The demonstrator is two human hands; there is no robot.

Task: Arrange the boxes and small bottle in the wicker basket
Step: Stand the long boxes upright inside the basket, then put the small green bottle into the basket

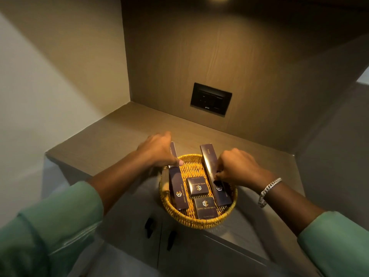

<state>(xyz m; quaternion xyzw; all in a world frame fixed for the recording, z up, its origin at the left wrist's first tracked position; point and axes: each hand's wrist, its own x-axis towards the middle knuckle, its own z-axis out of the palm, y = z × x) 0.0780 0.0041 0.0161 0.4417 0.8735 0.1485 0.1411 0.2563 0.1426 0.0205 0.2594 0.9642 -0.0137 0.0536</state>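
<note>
Presently, two long boxes are gripped, one by the left hand [157,150] and one by the right hand [237,166], inside the wicker basket [199,221], with two small square boxes [201,196] laid between them.

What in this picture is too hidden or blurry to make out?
Head view only:
- Small bottle: not identifiable; a blurred shape at the wicker basket rim might be it.
- Left long box: far end covered by the left hand.
- Right long box: the right hand hides its fingers' grip.
</note>
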